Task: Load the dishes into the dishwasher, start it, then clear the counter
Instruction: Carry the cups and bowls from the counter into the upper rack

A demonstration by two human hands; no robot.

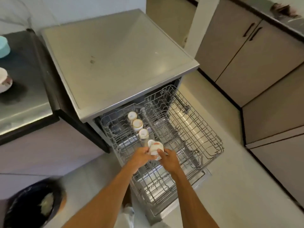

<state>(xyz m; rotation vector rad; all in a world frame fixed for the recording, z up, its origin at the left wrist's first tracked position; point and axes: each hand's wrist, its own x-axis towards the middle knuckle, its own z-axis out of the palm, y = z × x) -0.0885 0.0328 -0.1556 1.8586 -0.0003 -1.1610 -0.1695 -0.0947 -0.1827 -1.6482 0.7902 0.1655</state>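
Gripping one white cup (154, 148): left hand (140, 155) and right hand (169, 159) both curled round it, over upper rack (213, 145); three inverted cups (137, 125) adjacent.

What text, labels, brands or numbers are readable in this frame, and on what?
None legible.
On the held cup, gripped by the left hand and the right hand: an orange mark and dark print, too blurred to read.
On the base of the racked cup nearest the hands: a small dark stamp, too small to read.
On the dishwasher: no brand or label shows.
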